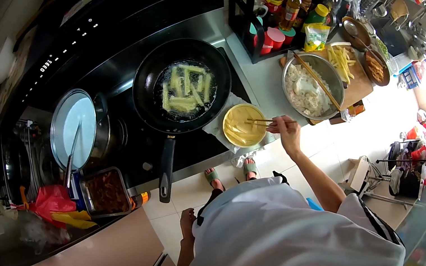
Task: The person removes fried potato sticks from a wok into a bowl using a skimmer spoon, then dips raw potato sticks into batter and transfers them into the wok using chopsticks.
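Note:
My right hand (pixel 284 125) is closed round a pair of chopsticks (pixel 259 121), whose tips reach into a bowl of yellow batter (pixel 243 126) at the counter's front edge. My left hand (pixel 187 221) hangs low beside my body, away from the stove; its fingers look curled, but whether they hold anything is too small to tell. A black frying pan (pixel 143 91) sits on the stove, its handle pointing toward me. Several pale yellow battered strips (pixel 188 87) lie in bubbling oil inside it.
Right of the batter stands a steel bowl of white food (pixel 307 88) with long chopsticks across it. Beyond are cut strips (pixel 341 62) on a board and a black rack (pixel 248 24) of bottles. At left are a lidded pot (pixel 73 126) and a metal tray (pixel 105 192).

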The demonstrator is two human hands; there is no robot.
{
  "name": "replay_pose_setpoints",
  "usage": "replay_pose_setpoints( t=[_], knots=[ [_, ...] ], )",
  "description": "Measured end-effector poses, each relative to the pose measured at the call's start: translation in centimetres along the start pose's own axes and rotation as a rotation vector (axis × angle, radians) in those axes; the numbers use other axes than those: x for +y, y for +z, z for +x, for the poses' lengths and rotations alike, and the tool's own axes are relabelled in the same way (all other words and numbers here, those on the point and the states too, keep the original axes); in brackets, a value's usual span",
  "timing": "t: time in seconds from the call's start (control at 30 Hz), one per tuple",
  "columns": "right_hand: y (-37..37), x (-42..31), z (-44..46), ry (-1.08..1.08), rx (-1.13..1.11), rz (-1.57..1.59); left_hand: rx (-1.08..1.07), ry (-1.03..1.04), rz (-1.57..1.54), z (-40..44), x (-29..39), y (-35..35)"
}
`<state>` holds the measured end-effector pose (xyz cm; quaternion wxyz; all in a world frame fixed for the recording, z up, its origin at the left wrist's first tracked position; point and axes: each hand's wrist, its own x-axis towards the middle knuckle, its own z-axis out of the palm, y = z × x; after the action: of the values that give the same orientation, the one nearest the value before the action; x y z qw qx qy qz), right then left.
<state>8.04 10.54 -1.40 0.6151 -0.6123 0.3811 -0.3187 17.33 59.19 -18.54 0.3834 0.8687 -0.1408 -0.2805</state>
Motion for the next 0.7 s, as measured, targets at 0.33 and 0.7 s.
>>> replay_pose_setpoints(
  t=[0.33, 0.7],
  knots=[
    [-2.6, 0.1, -0.1, 0.134, 0.083, 0.310, -0.039, -0.091, 0.080, 0.6, -0.9, 0.2],
    [-1.6, 0.8, 1.5, 0.187, 0.083, 0.324, 0.008, 0.011, 0.009, 0.6, -0.4, 0.4]
  ],
)
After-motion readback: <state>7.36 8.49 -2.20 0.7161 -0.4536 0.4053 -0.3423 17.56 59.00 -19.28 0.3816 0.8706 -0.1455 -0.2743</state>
